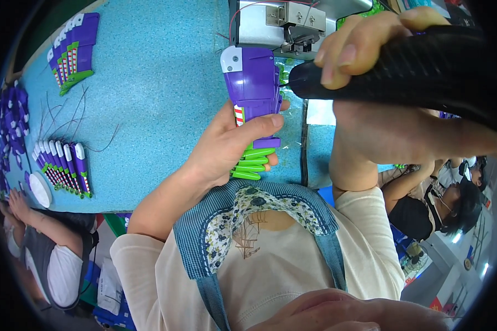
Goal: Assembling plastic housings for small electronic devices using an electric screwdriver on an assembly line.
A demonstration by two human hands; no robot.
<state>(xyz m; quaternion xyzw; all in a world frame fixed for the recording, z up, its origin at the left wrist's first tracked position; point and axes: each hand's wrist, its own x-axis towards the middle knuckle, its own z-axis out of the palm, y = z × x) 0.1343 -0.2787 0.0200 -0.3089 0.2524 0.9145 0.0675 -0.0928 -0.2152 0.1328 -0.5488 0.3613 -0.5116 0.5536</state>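
My left hand (223, 142) is closed around a purple toy wing (254, 77) with a white end, a red-and-white striped patch and several green tips. Its thumb lies across the front, and the white end points away from me. In my right hand (361, 49) is a black electric screwdriver (425, 66), the fingers wrapped over its body. The thin bit reaches the wing's right edge; whether it sits on a screw is too small to tell.
A silver machine (292, 25) with a metal bracket stands beyond the wing. At left on the blue table (149, 99) lie fanned wings (74, 52), a row of wings (63, 165) with loose wires, and a purple pile (11, 118). People sit at both sides; one person's hands (19, 207) rest at the left edge.
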